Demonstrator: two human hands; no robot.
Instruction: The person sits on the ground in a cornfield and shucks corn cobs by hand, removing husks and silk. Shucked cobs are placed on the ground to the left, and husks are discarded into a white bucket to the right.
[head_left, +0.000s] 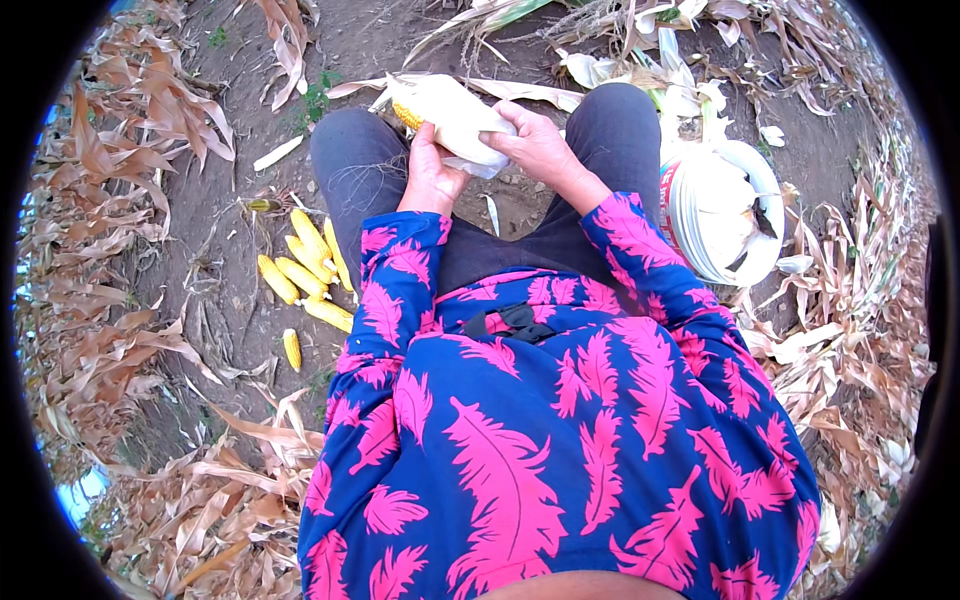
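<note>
Between my knees I hold an ear of corn (409, 115) with both hands; yellow kernels show at its left end and pale husk (457, 112) covers the rest. My left hand (435, 169) grips it from below, with the thumb against the husk. The fingers and thumb of my right hand (536, 146) pinch the husk at the right end. Several husked yellow ears (302, 276) lie on the soil to the left of my leg, and a shorter cob (292, 349) lies apart from them, nearer to me.
A white plastic bucket (769, 176) with pale husks (724, 202) in it stands by my right leg. Loose husks (675, 82) lie beyond my right knee. Dry corn leaves (112, 315) cover the ground at both sides, and a husk strip (277, 153) lies beyond the ears.
</note>
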